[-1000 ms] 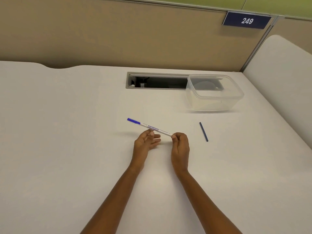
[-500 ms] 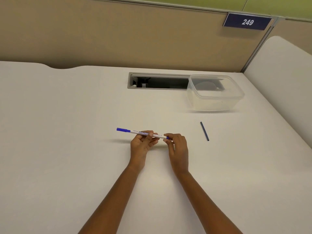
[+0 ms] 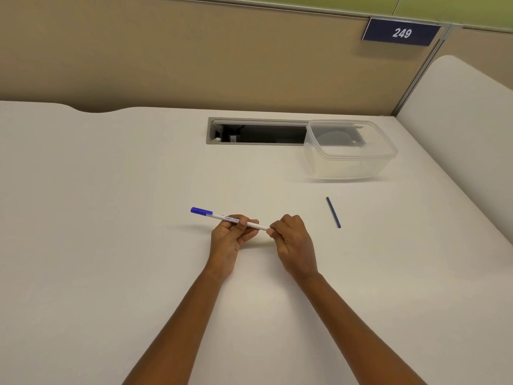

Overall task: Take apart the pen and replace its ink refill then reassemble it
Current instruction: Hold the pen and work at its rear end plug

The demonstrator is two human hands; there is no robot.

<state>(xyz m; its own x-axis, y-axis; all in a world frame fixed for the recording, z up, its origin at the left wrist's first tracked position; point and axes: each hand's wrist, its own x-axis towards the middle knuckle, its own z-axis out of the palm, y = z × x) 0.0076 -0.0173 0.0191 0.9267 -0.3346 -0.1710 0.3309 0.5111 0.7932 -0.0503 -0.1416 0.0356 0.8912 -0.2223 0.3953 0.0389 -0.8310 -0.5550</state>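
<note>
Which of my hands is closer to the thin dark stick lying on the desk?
Right. The right hand, pinching the end of the pen, sits just left of the dark stick without touching it; the left hand grips the barrel farther left.

A white table [image 3: 111, 218] is cut by a cable slot [image 3: 258, 133] at the back. A clear plastic tub [image 3: 347, 168] is set at the slot's right end, and a thin dark refill [image 3: 333, 212] is laid flat near it.

White desk [image 3: 111, 190] with dark recessed slot [image 3: 258, 133], tan partition [image 3: 194, 56], blue 249 sign [image 3: 401, 32], seemingly green panel [image 3: 305, 0] above
</note>
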